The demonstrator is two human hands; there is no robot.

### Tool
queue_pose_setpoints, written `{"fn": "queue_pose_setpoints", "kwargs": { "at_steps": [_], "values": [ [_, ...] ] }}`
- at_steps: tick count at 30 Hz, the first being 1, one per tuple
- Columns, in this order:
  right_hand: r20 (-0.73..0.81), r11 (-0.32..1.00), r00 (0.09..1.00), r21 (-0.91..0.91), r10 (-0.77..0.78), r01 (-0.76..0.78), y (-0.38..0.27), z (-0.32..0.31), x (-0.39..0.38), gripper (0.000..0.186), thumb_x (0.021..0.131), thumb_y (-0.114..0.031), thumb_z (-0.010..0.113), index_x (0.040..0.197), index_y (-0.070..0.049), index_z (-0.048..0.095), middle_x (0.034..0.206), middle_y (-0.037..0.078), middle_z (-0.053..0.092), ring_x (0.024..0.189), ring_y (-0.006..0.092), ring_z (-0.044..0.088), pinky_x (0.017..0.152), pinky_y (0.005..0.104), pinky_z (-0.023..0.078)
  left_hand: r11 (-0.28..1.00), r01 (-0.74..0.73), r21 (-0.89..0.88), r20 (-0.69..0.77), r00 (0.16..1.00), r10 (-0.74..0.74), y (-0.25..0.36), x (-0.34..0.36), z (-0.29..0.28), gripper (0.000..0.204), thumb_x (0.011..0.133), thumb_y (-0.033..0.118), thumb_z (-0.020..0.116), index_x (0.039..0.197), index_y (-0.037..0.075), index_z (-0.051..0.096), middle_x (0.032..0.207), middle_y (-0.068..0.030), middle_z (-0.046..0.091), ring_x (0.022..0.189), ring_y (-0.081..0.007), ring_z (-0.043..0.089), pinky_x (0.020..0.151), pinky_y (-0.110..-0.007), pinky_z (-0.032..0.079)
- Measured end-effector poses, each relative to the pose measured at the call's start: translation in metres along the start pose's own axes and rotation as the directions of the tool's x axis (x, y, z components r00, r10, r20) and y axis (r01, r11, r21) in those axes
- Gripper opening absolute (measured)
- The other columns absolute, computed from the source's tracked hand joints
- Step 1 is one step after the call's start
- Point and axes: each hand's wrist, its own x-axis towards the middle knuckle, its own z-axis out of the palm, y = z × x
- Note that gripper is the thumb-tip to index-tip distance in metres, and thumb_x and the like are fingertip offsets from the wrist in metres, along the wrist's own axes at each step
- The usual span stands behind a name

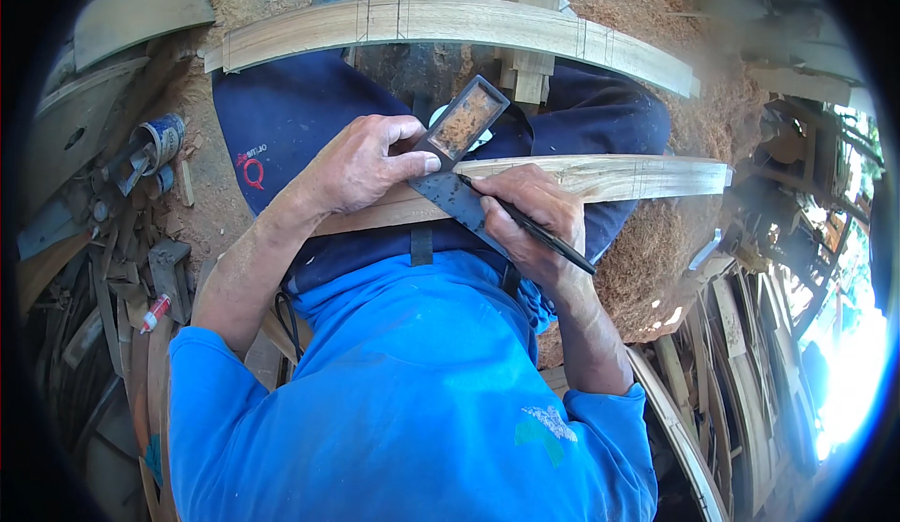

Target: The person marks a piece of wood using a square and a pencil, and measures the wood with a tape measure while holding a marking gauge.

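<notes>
My left hand (366,164) is closed on the dark frame-like stock of a try square (480,93), its thumb resting along the stock. Wood dust fills the hollow of that stock. The square's flat metal blade (448,194) lies slantwise across a curved wooden piece (647,178) over my lap. In my right hand (536,212) is a black pen (548,236), its tip by the blade's edge near the stock. Pencil lines cross the wooden piece toward its right end. My right fingers hide part of the blade and the wood.
A second curved wooden piece (478,22) with marked lines spans beyond my knees. Wood offcuts and a paint can (161,137) lie at left, near a small red-and-white bottle (157,314). Sawdust (647,278) covers ground at right, beside stacked wooden strips (741,363).
</notes>
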Motion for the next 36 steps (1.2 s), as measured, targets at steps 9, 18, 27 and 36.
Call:
{"fn": "queue_pose_setpoints", "kwargs": {
  "at_steps": [9, 18, 27, 36],
  "values": [
    [-0.227, 0.996, 0.973, 0.09, 0.047, -0.027, 0.004, -0.042, -0.037, 0.021, 0.077, 0.003, 0.063, 0.097, 0.004, 0.071, 0.091, 0.021, 0.072, 0.084, 0.0274, 0.072, 0.078, 0.0376, 0.059, 1.0, 0.006, -0.013, -0.002, 1.0, -0.006, 0.004, -0.001, -0.001, 0.029, 0.093, 0.026, 0.073, 0.094, -0.002, 0.068, 0.076, -0.0066, 0.055, 0.073, -0.0138, 0.049, 0.069, -0.034, 0.041],
    [-0.136, 0.998, 0.99, -0.027, 0.047, -0.051, 0.004, -0.027, -0.045, 0.015, 0.073, 0.003, 0.07, 0.088, 0.0, 0.068, 0.094, 0.02, 0.074, 0.097, 0.0342, 0.075, 0.082, 0.0404, 0.06, 1.0, 0.026, 0.011, 0.0, 1.0, -0.026, 0.009, 0.0, -0.001, 0.03, 0.094, 0.029, 0.073, 0.088, 0.0, 0.066, 0.077, 0.0013, 0.048, 0.074, -0.0089, 0.041, 0.065, -0.029, 0.036],
    [-0.152, 0.995, 0.984, 0.039, 0.097, -0.092, 0.012, -0.028, -0.051, 0.015, 0.075, 0.002, 0.068, 0.089, 0.001, 0.067, 0.102, 0.021, 0.074, 0.098, 0.0329, 0.074, 0.084, 0.0399, 0.059, 1.0, 0.015, -0.023, -0.008, 1.0, -0.015, 0.006, 0.001, -0.002, 0.034, 0.095, 0.032, 0.073, 0.093, -0.002, 0.069, 0.074, -0.0033, 0.053, 0.073, -0.0128, 0.046, 0.069, -0.034, 0.041],
    [-0.14, 0.994, 0.985, 0.067, 0.099, -0.09, 0.011, -0.031, -0.048, 0.015, 0.079, 0.003, 0.065, 0.093, 0.001, 0.068, 0.1, 0.021, 0.073, 0.101, 0.0338, 0.074, 0.087, 0.0407, 0.059, 0.994, 0.014, -0.107, 0.006, 1.0, -0.013, -0.003, 0.004, -0.001, 0.031, 0.095, 0.03, 0.073, 0.094, 0.0, 0.071, 0.074, -0.0005, 0.051, 0.073, -0.0106, 0.045, 0.068, -0.032, 0.04]
  ]
}}
